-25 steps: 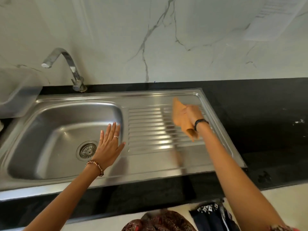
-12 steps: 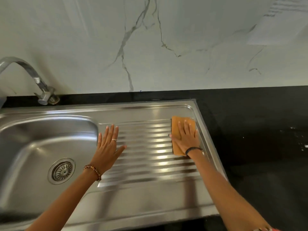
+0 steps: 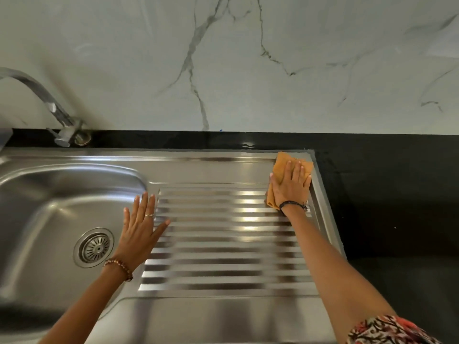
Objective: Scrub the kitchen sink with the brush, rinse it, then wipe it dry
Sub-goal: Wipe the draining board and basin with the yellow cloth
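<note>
head | orange cloth (image 3: 282, 167) under right hand (image 3: 290, 186) (flat grip) | drainboard (image 3: 223, 244) corner

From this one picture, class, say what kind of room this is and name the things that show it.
Most likely a home kitchen. A stainless steel sink with a ribbed drainboard sits in a black countertop, a tap stands at the marble-look wall, and the right hand presses an orange cloth on the steel.
</note>
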A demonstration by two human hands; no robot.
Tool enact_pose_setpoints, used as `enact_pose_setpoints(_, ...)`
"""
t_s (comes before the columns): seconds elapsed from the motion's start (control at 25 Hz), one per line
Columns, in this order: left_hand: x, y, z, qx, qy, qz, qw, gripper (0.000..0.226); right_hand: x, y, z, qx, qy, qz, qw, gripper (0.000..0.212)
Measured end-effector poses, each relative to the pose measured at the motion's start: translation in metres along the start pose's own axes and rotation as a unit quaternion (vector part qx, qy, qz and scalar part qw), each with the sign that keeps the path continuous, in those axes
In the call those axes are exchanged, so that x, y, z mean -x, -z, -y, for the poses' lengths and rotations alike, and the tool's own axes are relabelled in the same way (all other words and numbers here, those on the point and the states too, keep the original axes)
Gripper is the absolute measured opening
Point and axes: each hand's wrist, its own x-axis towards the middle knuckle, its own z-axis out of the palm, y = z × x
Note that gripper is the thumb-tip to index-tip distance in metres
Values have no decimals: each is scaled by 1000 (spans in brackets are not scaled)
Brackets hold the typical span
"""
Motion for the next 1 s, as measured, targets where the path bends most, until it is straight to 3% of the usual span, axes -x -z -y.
enact_pose_setpoints(0.2,15,5,28,4,28,16,999,108,9,-4,23,-25,-31,-14,999,59)
enact_pose_setpoints(0.48,26,8,59,-3,29,20,999,105,40,-23,125,-29,27,-8,999,59)
enact_pose_setpoints(0.64,34,14,70,-7,34,9,999,103,65,-35,209,-32,113,12,993,59)
enact_pose_setpoints(0.8,47,19,76,-23,45,-2,999,103,93,-50,279,-20,263,31,964,58)
enact_pose_setpoints(0.92,57,17,73,-19,63,-2,998,101,115,-55,297,50,386,54,919,57)
enact_pose_setpoints(1.0,64,14,68,-20,69,-1,997,100,128,-56,291,79,418,61,903,56)
